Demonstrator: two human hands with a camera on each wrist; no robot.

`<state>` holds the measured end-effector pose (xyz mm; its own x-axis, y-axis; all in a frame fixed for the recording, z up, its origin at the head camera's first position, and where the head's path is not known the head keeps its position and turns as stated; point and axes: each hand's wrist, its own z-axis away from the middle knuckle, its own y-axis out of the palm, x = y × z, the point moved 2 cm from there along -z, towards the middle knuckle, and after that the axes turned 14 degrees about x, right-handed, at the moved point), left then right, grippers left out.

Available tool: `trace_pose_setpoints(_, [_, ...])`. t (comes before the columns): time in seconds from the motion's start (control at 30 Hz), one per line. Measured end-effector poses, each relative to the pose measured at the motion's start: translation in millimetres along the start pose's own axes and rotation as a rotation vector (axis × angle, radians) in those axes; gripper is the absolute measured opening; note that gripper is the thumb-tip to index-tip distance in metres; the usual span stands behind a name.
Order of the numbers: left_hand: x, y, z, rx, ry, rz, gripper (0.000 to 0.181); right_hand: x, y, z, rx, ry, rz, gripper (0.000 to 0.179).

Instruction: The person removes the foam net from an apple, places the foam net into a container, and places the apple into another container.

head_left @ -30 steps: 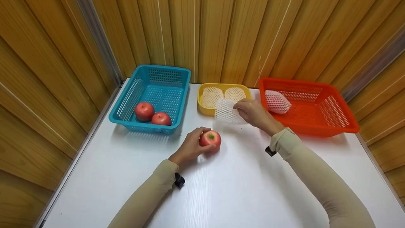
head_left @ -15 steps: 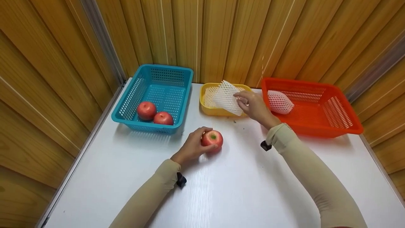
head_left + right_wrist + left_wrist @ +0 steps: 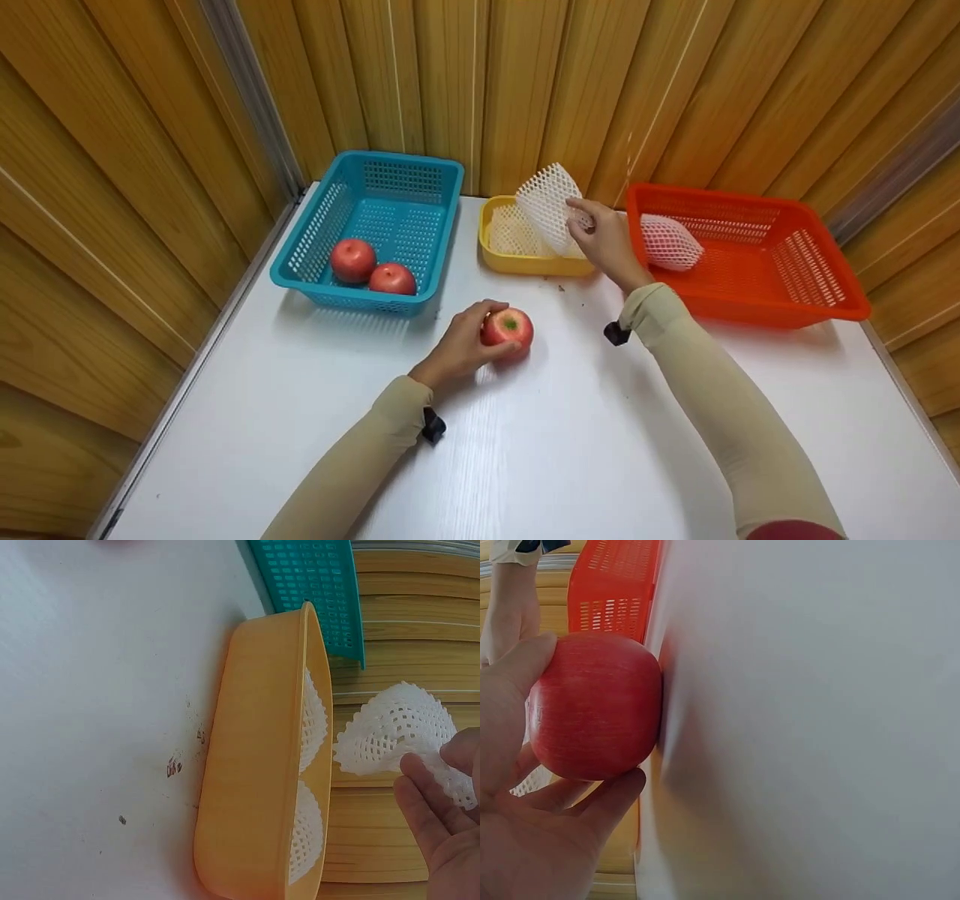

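My left hand point(image 3: 461, 343) grips a red apple point(image 3: 511, 333) from its left side, thumb in front and fingers behind, on the white table. In the left wrist view the apple point(image 3: 596, 706) sits between thumb and fingertips, right at the tabletop. With thumb and fingers my right hand point(image 3: 606, 238) pinches a white foam fruit net point(image 3: 550, 204), held up above the yellow tub point(image 3: 525, 265). The right wrist view shows this net point(image 3: 397, 727) flattened and tilted, clear of the tub's rim. Further foam nets point(image 3: 306, 832) lie inside the tub.
At the left stands a blue basket point(image 3: 442, 232) with two apples point(image 3: 353, 260) in it. A red basket point(image 3: 757, 304) at the right holds a netted fruit point(image 3: 670, 242). Small dark specks point(image 3: 174, 765) lie before the tub. Wood-panelled walls point(image 3: 517, 90) close off the back and sides.
My right hand has lifted the foam net from the front of the yellow tub up and over it, turning it upright. The left hand and apple have stayed in place.
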<state>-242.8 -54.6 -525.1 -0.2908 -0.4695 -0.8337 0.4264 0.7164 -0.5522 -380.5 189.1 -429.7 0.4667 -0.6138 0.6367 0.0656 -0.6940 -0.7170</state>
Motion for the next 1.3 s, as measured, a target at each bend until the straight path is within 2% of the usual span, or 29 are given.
trace_pose_setpoints(0.23, [0.6, 0.8, 0.1, 0.001, 0.001, 0.023, 0.065, -7, 5, -5.7, 0.007, 0.134, -0.023, 0.042])
trace_pose_setpoints(0.63, [0.8, 1.1, 0.1, 0.005, 0.002, 0.036, 0.065, -26, 14, -8.3, 0.077, 0.316, -0.213, 0.052])
trace_pose_setpoints(0.8, [2.3, 1.2, -0.1, -0.001, 0.014, 0.023, 0.064, -33, 18, -8.3, 0.113, 0.338, -0.214, 0.054])
trace_pose_setpoints(1.0, [2.2, 1.4, 0.1, -0.015, 0.058, -0.015, 0.063, -39, 17, -7.4, 0.149, 0.334, -0.155, 0.054])
trace_pose_setpoints(1.3, [1.2, 0.8, 1.1, -0.007, 0.03, 0.014, 0.065, -45, 17, -6.6, 0.215, 0.332, -0.045, 0.053])
